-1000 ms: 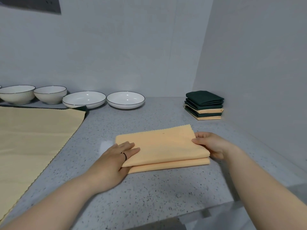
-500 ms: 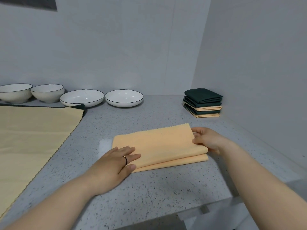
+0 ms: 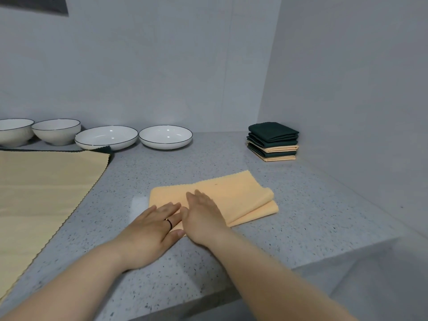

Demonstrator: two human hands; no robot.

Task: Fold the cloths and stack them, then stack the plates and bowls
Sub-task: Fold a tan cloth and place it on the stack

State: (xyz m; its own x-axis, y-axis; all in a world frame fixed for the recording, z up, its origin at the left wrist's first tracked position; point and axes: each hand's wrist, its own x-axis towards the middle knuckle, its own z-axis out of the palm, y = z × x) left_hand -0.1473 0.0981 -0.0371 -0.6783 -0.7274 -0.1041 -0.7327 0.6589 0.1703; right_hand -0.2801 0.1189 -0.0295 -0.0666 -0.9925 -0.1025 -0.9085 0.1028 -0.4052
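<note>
Right, centre of frame: folded orange microfibre cloth (image 3: 234, 195) flat on speckled grey stone countertop (image 3: 305, 218). Left hand (image 3: 151, 231), dark ring on one finger, palm down on cloth's left end, fingers straight and close together. Right hand (image 3: 205, 217) touching it, also flat on cloth, fingers straight, together, slightly blurred. Right of centre, near corner: stack of folded dark green and orange cloths (image 3: 273, 142). Left edge: unfolded pale yellow cloth (image 3: 46, 188). Upper left, along wall, unstacked: white dark-rimmed shallow plate (image 3: 165, 137), second plate (image 3: 106, 138), white bowl (image 3: 56, 131), second bowl (image 3: 14, 132).
</note>
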